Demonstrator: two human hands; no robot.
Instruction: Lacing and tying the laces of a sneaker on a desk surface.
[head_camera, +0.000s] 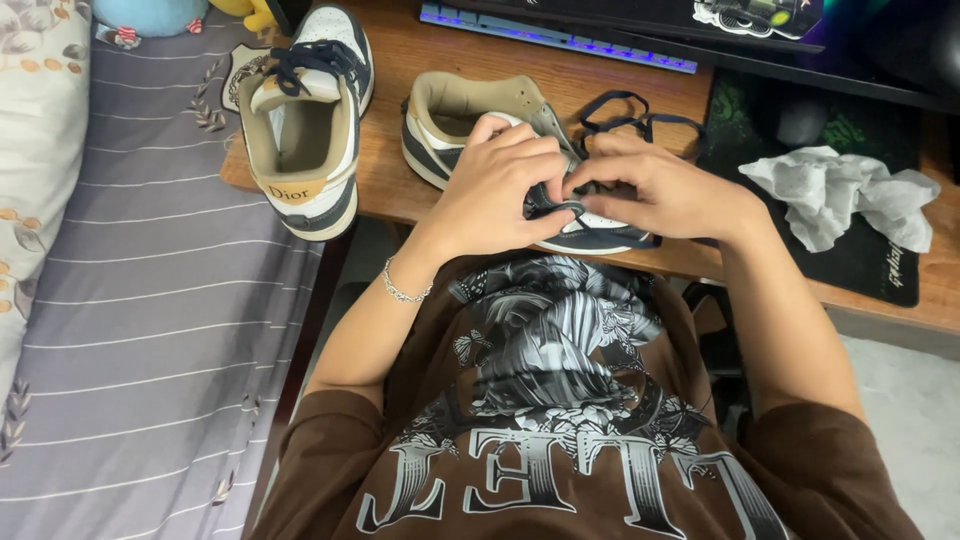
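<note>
A low navy, white and tan leather sneaker (470, 125) is lying on the wooden counter (400, 190) at its near edge, toe toward the person. Both hands are bunched over its toe end. The left hand (500, 185) is curled over the tongue, its fingers pressed together on the upper; the right hand (655, 190) is pinching the dark navy flat shoelace (635, 118), whose free loops are trailing behind the shoe toward the keyboard (560, 35). The lacing appears to be in hand at the lowest eyelets; feeding the lace end through a small hole would call for a fine, steady pinch.

A second sneaker of the same colours (305, 120), already laced, is resting at the counter's left corner, with a tan heel tab bearing dark lettering. A crumpled white tissue (835, 195) is lying on a black mat (870, 265) with pale script along its edge. A grey striped bed (140, 300) is seen at the left.
</note>
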